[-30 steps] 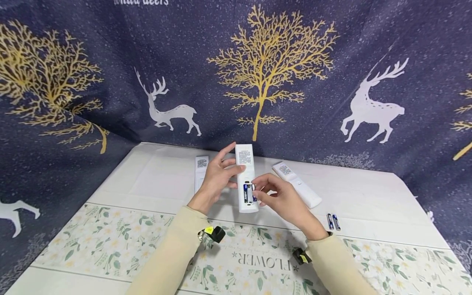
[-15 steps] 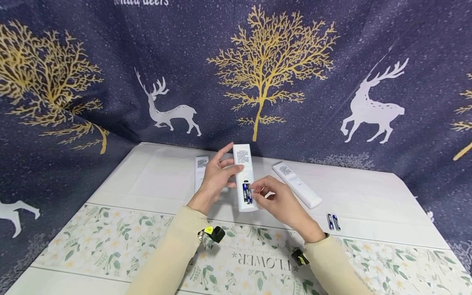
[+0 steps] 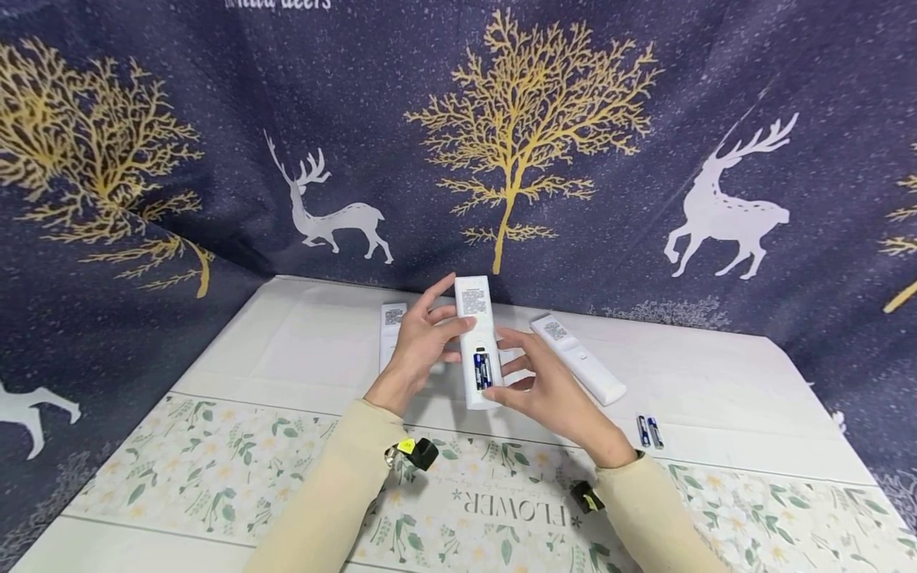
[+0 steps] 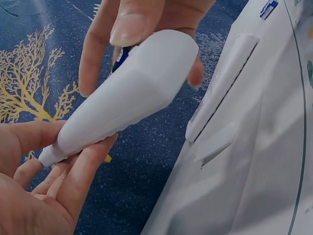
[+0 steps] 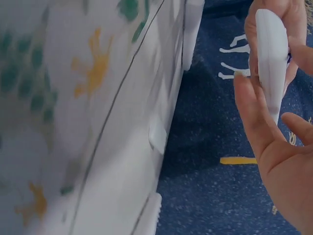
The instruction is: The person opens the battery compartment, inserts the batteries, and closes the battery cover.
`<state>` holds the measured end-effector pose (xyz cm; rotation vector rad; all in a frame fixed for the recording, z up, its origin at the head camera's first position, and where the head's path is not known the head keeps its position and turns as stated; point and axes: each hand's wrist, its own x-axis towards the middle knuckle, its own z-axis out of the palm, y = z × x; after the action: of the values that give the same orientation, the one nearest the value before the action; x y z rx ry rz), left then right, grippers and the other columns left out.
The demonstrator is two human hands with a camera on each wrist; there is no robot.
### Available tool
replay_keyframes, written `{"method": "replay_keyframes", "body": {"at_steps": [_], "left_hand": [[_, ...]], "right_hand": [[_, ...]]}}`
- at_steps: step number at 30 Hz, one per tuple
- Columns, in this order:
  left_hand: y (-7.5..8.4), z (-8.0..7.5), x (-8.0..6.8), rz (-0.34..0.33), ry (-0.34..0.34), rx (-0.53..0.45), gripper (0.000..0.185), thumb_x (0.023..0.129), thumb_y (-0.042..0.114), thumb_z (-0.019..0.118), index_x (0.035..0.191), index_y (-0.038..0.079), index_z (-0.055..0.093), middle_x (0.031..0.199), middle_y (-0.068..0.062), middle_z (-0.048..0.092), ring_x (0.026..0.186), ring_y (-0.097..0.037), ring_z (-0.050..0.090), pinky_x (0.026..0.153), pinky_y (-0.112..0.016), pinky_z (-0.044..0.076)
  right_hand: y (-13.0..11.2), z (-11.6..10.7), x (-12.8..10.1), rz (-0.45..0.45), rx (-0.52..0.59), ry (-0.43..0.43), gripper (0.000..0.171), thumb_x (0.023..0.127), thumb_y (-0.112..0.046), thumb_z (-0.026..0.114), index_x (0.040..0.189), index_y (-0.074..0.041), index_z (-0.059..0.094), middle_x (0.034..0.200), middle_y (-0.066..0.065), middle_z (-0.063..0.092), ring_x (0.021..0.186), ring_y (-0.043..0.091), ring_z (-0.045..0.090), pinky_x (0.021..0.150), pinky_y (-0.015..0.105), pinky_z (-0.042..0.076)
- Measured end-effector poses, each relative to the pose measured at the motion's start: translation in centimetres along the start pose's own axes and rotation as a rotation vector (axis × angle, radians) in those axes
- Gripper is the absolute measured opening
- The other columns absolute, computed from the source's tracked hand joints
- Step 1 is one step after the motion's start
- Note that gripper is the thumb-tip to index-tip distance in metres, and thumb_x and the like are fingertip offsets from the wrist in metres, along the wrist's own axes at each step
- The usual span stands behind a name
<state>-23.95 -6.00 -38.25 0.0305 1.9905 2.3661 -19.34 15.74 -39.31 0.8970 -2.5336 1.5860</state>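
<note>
Nearest the camera lies a floral table mat with green leaves and the printed word FLOWER (image 3: 501,509), spread over a white tabletop (image 3: 716,382); two cream sleeves cross it, each with a small black wrist camera strapped on.

Above the mat the left hand (image 3: 415,350) holds a white plastic remote control with its battery compartment open (image 3: 478,342) clear of the table, thumb and fingers curled round its upper half; the right hand (image 3: 548,390) cups the lower end, fingers spread and lightly bent, the thumb at the compartment, where two blue-and-silver batteries (image 3: 482,370) sit side by side.

To the right, on the bare tabletop, lie two loose blue-and-silver batteries (image 3: 649,431), touching each other; farther back lie two more white remotes, one angled on the right (image 3: 576,358) and one behind the left hand (image 3: 391,326); three remotes and four batteries in all.

The left wrist view alone shows the held remote's smooth rounded underside (image 4: 127,93) and a small flat white cover piece (image 4: 215,143) beside a remote on the table; the right wrist view shows the held remote edge-on (image 5: 271,58).

Behind hangs a dark blue cloth printed with gold trees and white deer (image 3: 645,95).
</note>
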Motion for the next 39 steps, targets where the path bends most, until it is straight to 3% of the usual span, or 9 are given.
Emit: {"method": "replay_keyframes", "body": {"at_steps": [7,11,19,26,39], "left_hand": [[0.02,0.12,0.10,0.007,-0.014,0.000,0.078,0.095,0.001,0.077,0.159,0.038,0.050,0.128,-0.014,0.069,0.086,-0.029,0.072,0.057,-0.032,0.064],[0.10,0.12,0.08,0.010,-0.016,0.001,0.078,0.095,0.002,0.078,0.158,0.039,0.050,0.130,-0.014,0.069,0.086,-0.028,0.073,0.057,-0.032,0.063],[0.13,0.15,0.06,0.012,-0.024,-0.009,0.079,0.095,0.000,0.077,0.159,0.037,0.050,0.130,-0.015,0.069,0.088,-0.030,0.073,0.057,-0.032,0.064],[0.13,0.22,0.08,0.013,-0.020,-0.002,0.078,0.094,0.000,0.077,0.158,0.037,0.051,0.129,-0.015,0.069,0.082,-0.024,0.073,0.056,-0.033,0.064],[0.13,0.35,-0.12,0.019,-0.024,0.004,0.079,0.094,-0.001,0.077,0.159,0.036,0.050,0.128,-0.015,0.070,0.081,-0.023,0.073,0.053,-0.030,0.062]], "right_hand": [[0.30,-0.22,0.13,0.103,0.126,-0.005,0.092,0.087,0.003,0.086,0.164,-0.008,0.037,0.140,0.020,0.056,0.105,0.030,0.069,0.083,0.038,0.065],[0.40,-0.30,0.17,0.106,0.148,-0.017,0.092,0.088,0.003,0.085,0.165,-0.010,0.036,0.139,0.020,0.057,0.105,0.030,0.069,0.081,0.036,0.065],[0.41,-0.29,0.15,0.104,0.159,-0.010,0.092,0.089,0.004,0.084,0.166,-0.013,0.036,0.138,0.020,0.056,0.103,0.030,0.068,0.077,0.035,0.064],[0.41,-0.14,0.15,0.111,0.179,-0.004,0.089,0.090,0.007,0.081,0.165,-0.014,0.037,0.135,0.022,0.054,0.101,0.032,0.068,0.071,0.039,0.066],[0.60,0.30,0.10,0.103,0.144,0.040,0.082,0.093,0.006,0.079,0.163,-0.013,0.041,0.131,0.021,0.056,0.099,0.030,0.068,0.066,0.039,0.066]]}}
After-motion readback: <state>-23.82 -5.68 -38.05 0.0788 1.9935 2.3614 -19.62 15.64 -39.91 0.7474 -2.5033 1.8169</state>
